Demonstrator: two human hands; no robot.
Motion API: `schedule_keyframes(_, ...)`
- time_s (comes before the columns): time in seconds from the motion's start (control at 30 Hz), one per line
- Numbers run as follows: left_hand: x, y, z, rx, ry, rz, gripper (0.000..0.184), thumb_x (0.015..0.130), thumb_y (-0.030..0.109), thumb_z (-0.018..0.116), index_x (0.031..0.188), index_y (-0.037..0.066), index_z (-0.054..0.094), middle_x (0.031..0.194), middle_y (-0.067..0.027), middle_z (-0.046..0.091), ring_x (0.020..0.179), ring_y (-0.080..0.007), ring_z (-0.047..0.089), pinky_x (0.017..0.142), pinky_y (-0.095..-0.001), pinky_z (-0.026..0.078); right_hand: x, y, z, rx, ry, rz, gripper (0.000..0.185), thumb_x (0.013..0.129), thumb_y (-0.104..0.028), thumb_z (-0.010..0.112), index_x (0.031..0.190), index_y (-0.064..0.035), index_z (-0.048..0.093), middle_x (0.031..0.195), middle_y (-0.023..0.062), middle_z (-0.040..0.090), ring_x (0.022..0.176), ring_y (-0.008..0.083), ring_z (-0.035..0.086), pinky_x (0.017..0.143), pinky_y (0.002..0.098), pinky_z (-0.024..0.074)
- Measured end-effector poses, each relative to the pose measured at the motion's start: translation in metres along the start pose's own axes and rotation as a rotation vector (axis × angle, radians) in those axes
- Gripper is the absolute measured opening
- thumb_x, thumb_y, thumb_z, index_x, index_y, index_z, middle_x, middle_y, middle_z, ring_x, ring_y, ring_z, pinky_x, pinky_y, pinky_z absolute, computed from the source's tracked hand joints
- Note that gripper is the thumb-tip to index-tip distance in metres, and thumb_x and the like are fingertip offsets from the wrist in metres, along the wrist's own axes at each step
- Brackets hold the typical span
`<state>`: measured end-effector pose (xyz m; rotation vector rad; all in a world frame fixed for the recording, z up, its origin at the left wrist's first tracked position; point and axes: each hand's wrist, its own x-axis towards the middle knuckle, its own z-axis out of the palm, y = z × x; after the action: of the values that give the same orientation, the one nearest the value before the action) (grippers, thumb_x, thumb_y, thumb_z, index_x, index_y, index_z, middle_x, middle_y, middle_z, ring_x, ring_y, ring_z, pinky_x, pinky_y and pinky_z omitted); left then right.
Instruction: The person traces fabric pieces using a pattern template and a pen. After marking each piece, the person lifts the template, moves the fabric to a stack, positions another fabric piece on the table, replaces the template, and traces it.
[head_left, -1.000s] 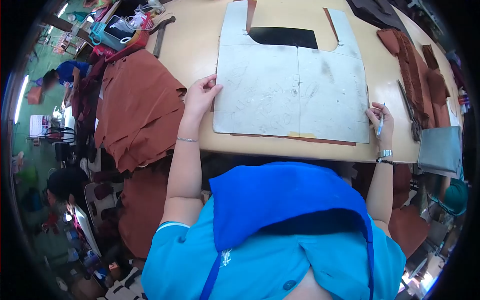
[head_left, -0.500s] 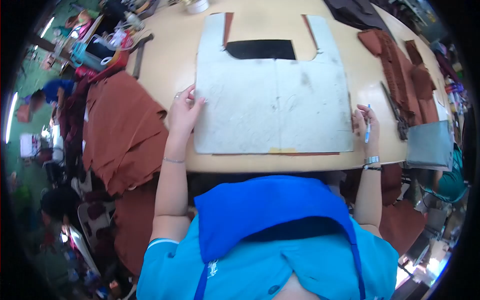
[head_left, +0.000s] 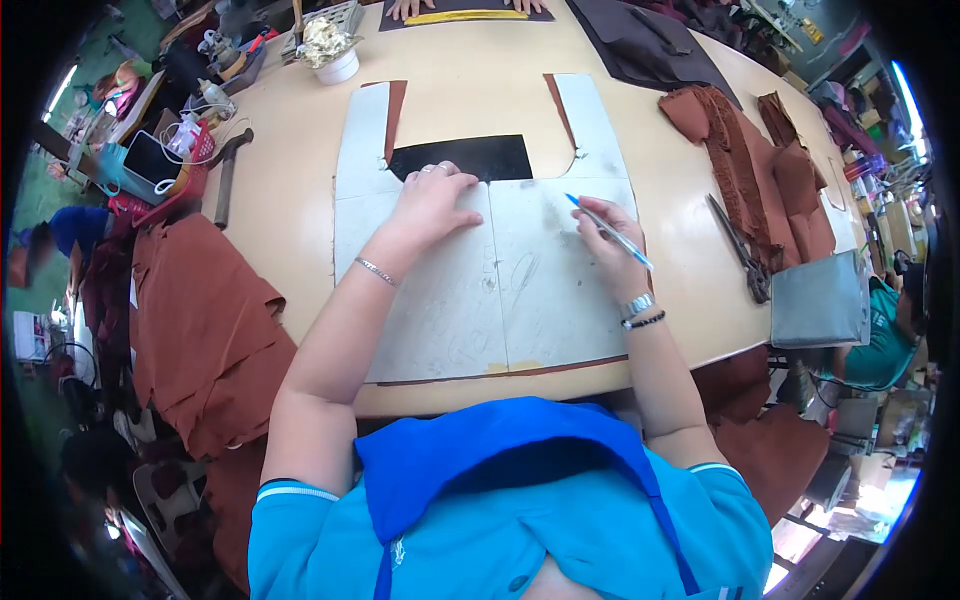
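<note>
A pale, scuffed U-shaped pattern board [head_left: 550, 310] lies on the table, with reddish-brown material [head_left: 396, 108] showing from under its edges. My left hand [head_left: 430, 208] rests on the board near the cut-out, fingers spread, fingertips by a black flat piece [head_left: 485, 158] that shows in the opening. A pen [head_left: 633, 254] with a blue tip is held in my right hand [head_left: 608, 240], over the board's right side. The tip points up and left; whether it touches the board I cannot tell.
A hammer [head_left: 229, 180] and brown sheets [head_left: 205, 340] lie left. Scissors [head_left: 740, 250], brown pieces [head_left: 800, 200] and a grey slab [head_left: 820, 300] are right. A white pot [head_left: 336, 66] stands at the back. Another person's hands [head_left: 408, 8] flank a yellow strip [head_left: 465, 16].
My left hand has moved from the board's left edge onto its upper middle. My right hand has brought the pen from beside the board to over it. The view has shifted.
</note>
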<state>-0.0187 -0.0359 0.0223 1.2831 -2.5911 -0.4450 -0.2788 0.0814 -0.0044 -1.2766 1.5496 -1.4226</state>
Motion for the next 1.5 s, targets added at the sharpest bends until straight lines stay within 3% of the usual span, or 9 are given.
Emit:
schedule_keyframes(0.23,0.004,-0.001,-0.001,0.006,-0.052,-0.009,0.051,0.072,0.034,0.081,0.116,0.012,0.067,0.115,-0.0069,0.06,0.115,-0.0266,0.053,0.1,-0.0423,0.039,0.044,-0.002,0.07,-0.06,-0.069,-0.184,0.009,0.085,-0.01,0.066,0.09,-0.0022,0.065,0.071,0.0007,0.064,0.064,0.0057,0.057,0.058,0.0224,0.0469)
schedule_keyframes(0.37,-0.003,0.001,-0.002,0.014,0.004,0.006,0.05,0.073,0.034,0.08,0.116,0.011,0.066,0.114,-0.0072,0.06,0.113,-0.0271,0.054,0.099,-0.0411,0.04,0.057,0.004,0.092,-0.137,-0.096,-0.213,0.007,0.081,-0.009,0.066,0.082,-0.0026,0.063,0.068,0.005,0.064,0.061,0.009,0.059,0.056,0.0245,0.0481)
schedule_keyframes(0.47,-0.013,-0.005,0.01,-0.004,0.133,-0.003,0.048,0.074,0.033,0.08,0.113,0.011,0.066,0.114,-0.0078,0.059,0.114,-0.0272,0.054,0.099,-0.0417,0.04,0.058,0.006,0.092,-0.224,-0.137,-0.264,0.009,0.083,-0.009,0.065,0.082,-0.0007,0.063,0.072,0.0045,0.066,0.065,0.0086,0.061,0.06,0.0237,0.0495)
schedule_keyframes(0.7,-0.057,-0.015,0.008,-0.086,0.283,-0.183,0.045,0.073,0.033,0.081,0.109,0.01,0.066,0.115,-0.0109,0.057,0.114,-0.0301,0.052,0.098,-0.0437,0.042,0.055,0.0,0.096,-0.222,-0.093,-0.294,0.008,0.081,-0.007,0.064,0.079,-0.0002,0.061,0.068,0.0076,0.066,0.06,0.0121,0.063,0.055,0.0263,0.0504)
schedule_keyframes(0.83,-0.059,-0.019,0.009,-0.112,0.256,-0.213,0.046,0.073,0.036,0.08,0.11,0.012,0.069,0.121,-0.0098,0.055,0.12,-0.0265,0.048,0.102,-0.0445,0.037,0.054,-0.006,0.093,-0.292,-0.137,-0.231,0.005,0.082,-0.006,0.064,0.081,-0.0012,0.063,0.069,0.0059,0.065,0.06,0.0087,0.061,0.057,0.0243,0.0501)
schedule_keyframes(1.03,-0.065,-0.024,0.006,-0.091,0.234,-0.183,0.051,0.075,0.04,0.078,0.114,0.01,0.064,0.125,-0.0119,0.054,0.123,-0.0299,0.047,0.101,-0.047,0.039,0.057,0.0,0.096,-0.312,-0.061,-0.244,0.005,0.085,-0.006,0.064,0.088,-0.0022,0.065,0.077,0.0047,0.067,0.068,0.0083,0.062,0.062,0.0245,0.0512)
schedule_keyframes(1.07,-0.069,-0.023,0.006,-0.069,0.237,-0.212,0.052,0.075,0.041,0.078,0.116,0.011,0.063,0.128,-0.0127,0.052,0.125,-0.0301,0.046,0.102,-0.0482,0.038,0.061,0.014,0.098,-0.076,-0.069,-0.17,0.008,0.088,-0.006,0.064,0.094,-0.0009,0.065,0.084,0.0051,0.068,0.074,0.0088,0.064,0.066,0.0241,0.0524)
schedule_keyframes(1.23,-0.068,-0.018,0.005,0.014,0.206,-0.305,0.059,0.076,0.045,0.076,0.123,0.012,0.059,0.141,-0.0164,0.043,0.134,-0.0312,0.038,0.103,-0.0549,0.034,0.073,-0.017,0.132,0.114,-0.147,-0.099,0.014,0.09,-0.008,0.065,0.099,0.0023,0.065,0.089,0.0079,0.07,0.08,0.0088,0.065,0.069,0.022,0.0524)
schedule_keyframes(1.5,-0.066,-0.018,0.0,0.02,0.122,-0.336,0.059,0.076,0.047,0.075,0.12,0.012,0.057,0.144,-0.0172,0.041,0.138,-0.0321,0.034,0.102,-0.0615,0.033,0.101,-0.009,0.216,0.03,-0.296,-0.224,0.011,0.086,-0.01,0.064,0.088,0.0005,0.063,0.076,0.0039,0.066,0.067,0.0073,0.058,0.06,0.0236,0.0483)
